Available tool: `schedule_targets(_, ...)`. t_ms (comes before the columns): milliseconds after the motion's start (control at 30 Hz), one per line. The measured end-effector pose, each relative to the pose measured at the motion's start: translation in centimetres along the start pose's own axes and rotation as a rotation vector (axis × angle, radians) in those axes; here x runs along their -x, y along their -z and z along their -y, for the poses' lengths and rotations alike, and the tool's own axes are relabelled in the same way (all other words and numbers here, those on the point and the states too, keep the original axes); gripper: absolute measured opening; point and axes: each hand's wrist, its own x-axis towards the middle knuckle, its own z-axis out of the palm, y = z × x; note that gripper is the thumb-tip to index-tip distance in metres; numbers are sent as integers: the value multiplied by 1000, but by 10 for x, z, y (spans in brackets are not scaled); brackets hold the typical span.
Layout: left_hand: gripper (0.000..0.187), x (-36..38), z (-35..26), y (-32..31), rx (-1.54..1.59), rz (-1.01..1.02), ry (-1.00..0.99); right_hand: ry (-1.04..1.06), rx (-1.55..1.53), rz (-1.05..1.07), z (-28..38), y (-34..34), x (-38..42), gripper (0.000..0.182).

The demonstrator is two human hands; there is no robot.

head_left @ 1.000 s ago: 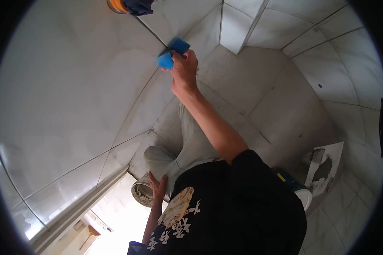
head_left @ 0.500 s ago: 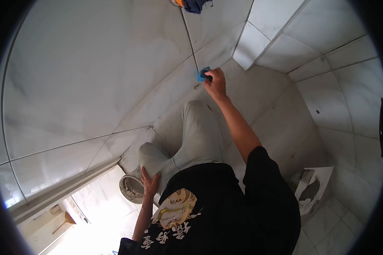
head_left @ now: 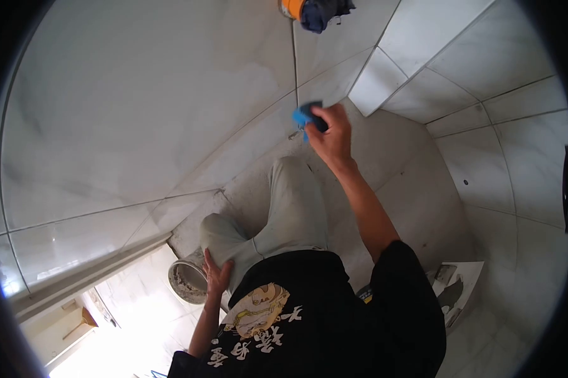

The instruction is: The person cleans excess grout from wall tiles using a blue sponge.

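Observation:
My right hand [head_left: 333,135] is closed around a small, flat blue and dark scraper [head_left: 309,116], blurred at its edges. It is held close to the wall tiles, near the vertical joint [head_left: 296,75] and just above the foot of the wall. A small lump of debris [head_left: 293,135] lies below the scraper. My left hand [head_left: 217,271] rests with fingers apart against the side of my left leg [head_left: 224,233]. Beside that hand stands a round bucket [head_left: 188,281] with grey residue around its inside.
A large marbled tile wall [head_left: 139,113] fills the left, another tiled wall [head_left: 485,157] the right. Overhead in view hangs an orange and dark blue item [head_left: 318,12]. A white board smeared with grey paste [head_left: 463,283] lies at lower right. A door sill [head_left: 95,268] runs along the lower left.
My right hand has pulled slightly back from the wall with the scraper, which has turned a little. My left hand stays on the leg. The view has shifted slightly.

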Motion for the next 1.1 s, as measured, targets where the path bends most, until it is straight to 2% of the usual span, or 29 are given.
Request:
schedule_targets(67, 108, 7, -12, 11, 10, 37, 63, 206, 12, -199, 64, 22, -49, 37)
schedule_targets(167, 107, 5, -12, 8, 29, 48, 47, 362, -107, -258, 103, 21, -88, 46)
schedule_targets(200, 107, 2, -9, 7, 26, 34, 7, 382, -91, -209, 99, 10, -88, 41)
schedule_targets(267, 107, 3, -7, 6, 18, 15, -3, 330, -54, -71, 43, -25, -51, 35)
schedule_targets(333, 107, 7, -8, 3, 18, -5, -12, 200, 239, 312, -16, -36, 3, 28)
schedule_targets(400, 106, 6, -13, 5, 24, 4, 80, 13, 166, 308, -41, -23, 30, 28)
schedule_targets(467, 106, -9, -10, -2, 48, -27, 14, 99, 15, -15, -11, 3, -12, 29)
schedule_targets(533, 107, 14, 2, 6, 25, 6, -12, 133, -63, -273, 55, 39, -72, 34)
schedule_targets(600, 107, 4, -15, 11, 72, 40, 31, 334, -18, -426, 73, 51, -117, 37)
schedule_targets(667, 106, 4, -11, 9, 50, 31, 14, 350, -15, -358, 53, 35, -120, 38)
schedule_targets(733, 105, 1, -6, 4, 21, 0, -2, 356, 6, -306, 0, -3, -78, 40)
schedule_targets(800, 105, 0, -14, 4, 30, -10, -8, 228, 65, -35, -69, -39, -9, 40)
schedule_targets(833, 105, 5, -14, 5, 32, -15, -5, 63, 216, 176, -102, -50, 26, 37)
schedule_targets(900, 104, 7, -4, 3, 23, -6, -9, -379, 148, 170, -187, -76, 100, 30)
schedule_targets(933, 104, 1, -2, 3, 23, -14, -29, -376, 140, 171, -195, -76, 102, 30)
schedule_targets(1000, 104, -3, -7, 5, 22, -37, -34, -1047, 4, 98, -197, -80, 103, 29)
schedule_targets(1033, 103, 2, -8, 6, 19, -42, -43, -1057, 5, 106, -192, -83, 105, 29)
schedule_targets(1100, 103, 1, -12, 9, 22, -16, -15, -1341, -220, -62, -188, -97, 102, 34)
